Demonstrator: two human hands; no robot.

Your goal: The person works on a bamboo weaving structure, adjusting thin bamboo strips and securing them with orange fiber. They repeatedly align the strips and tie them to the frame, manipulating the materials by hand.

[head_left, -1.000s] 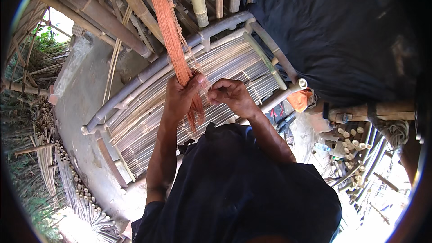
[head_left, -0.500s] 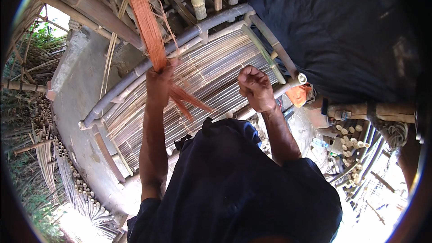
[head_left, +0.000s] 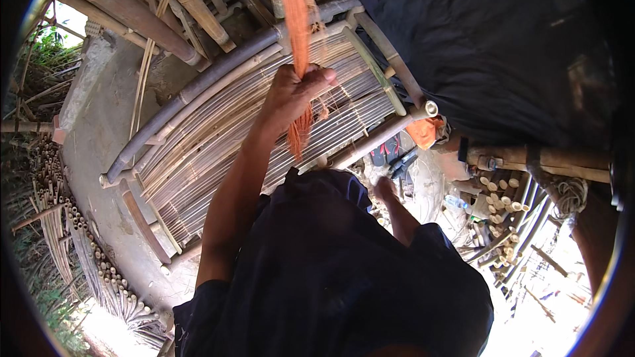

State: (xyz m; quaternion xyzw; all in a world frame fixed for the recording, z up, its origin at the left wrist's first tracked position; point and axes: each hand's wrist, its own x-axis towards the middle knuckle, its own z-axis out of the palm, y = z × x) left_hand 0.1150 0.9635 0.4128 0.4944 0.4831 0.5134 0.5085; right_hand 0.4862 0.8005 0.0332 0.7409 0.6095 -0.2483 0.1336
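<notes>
One hand does the work here: the left hand [head_left: 294, 96] is clamped on a bundle of orange strips [head_left: 296, 13], which hangs from above and frays out below the fist, over the bamboo frame [head_left: 218, 139]. Best kept taut and gripped high, I'd judge, so the loose fibres don't snag the thin, pale slats. Round poles form the frame's edge, smooth and jointed. The right hand [head_left: 385, 188] sits low beside the dark shirt; its grip I cannot tell.

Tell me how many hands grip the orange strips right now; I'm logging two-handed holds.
1. The left hand is closed around the orange strips above the bamboo frame. The right hand is lowered beside the body, away from them.
</notes>
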